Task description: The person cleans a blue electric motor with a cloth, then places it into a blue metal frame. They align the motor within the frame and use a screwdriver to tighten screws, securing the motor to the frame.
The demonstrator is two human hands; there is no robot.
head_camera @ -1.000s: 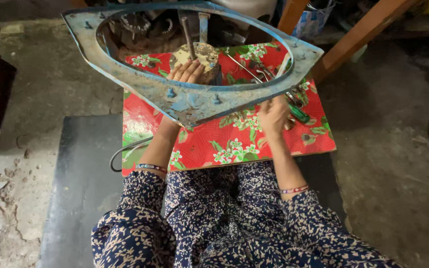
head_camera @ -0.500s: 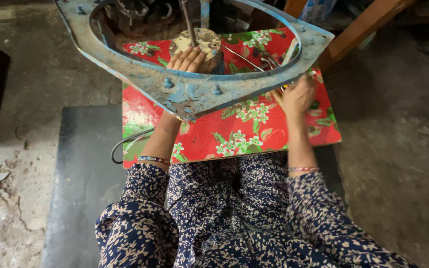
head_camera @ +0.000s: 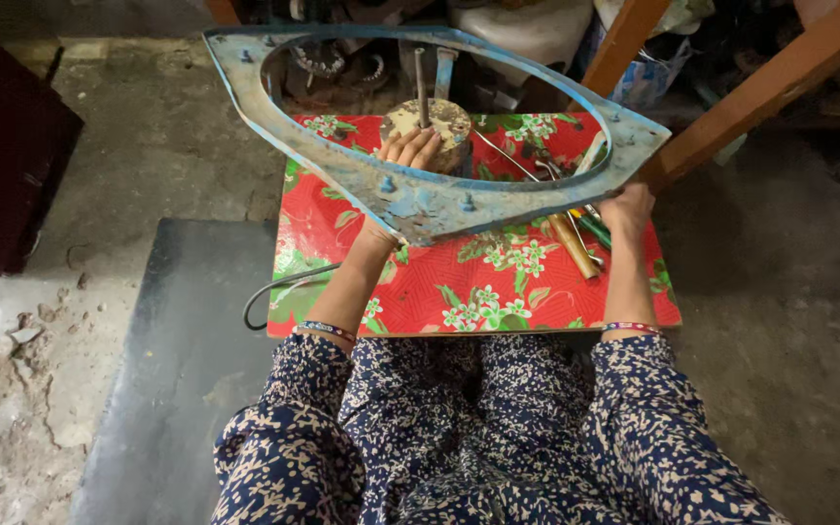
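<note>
A large blue, rusty metal ring frame (head_camera: 420, 199) hangs tilted over a low table covered in red floral cloth (head_camera: 498, 292). Seen through the ring, a round tan disc (head_camera: 444, 119) with an upright metal rod (head_camera: 421, 83) stands on the table. My left hand (head_camera: 408, 148) reaches under the frame, and its fingers lie flat on the near edge of the disc. My right hand (head_camera: 626, 206) is raised against the underside of the frame's right edge, with its fingers hidden behind the metal. A wooden-handled tool (head_camera: 576, 248) and a green-handled tool (head_camera: 597, 231) lie just left of that hand.
A dark cable (head_camera: 274, 290) loops off the table's left side onto a dark slab (head_camera: 187, 369). Slanted wooden beams (head_camera: 760, 92) rise at the right. A dark box (head_camera: 2, 165) stands at the left on cracked concrete. Clutter and chains sit behind the table.
My right hand has moved right and up from the tools to the frame's right edge. My left hand stays on the disc.
</note>
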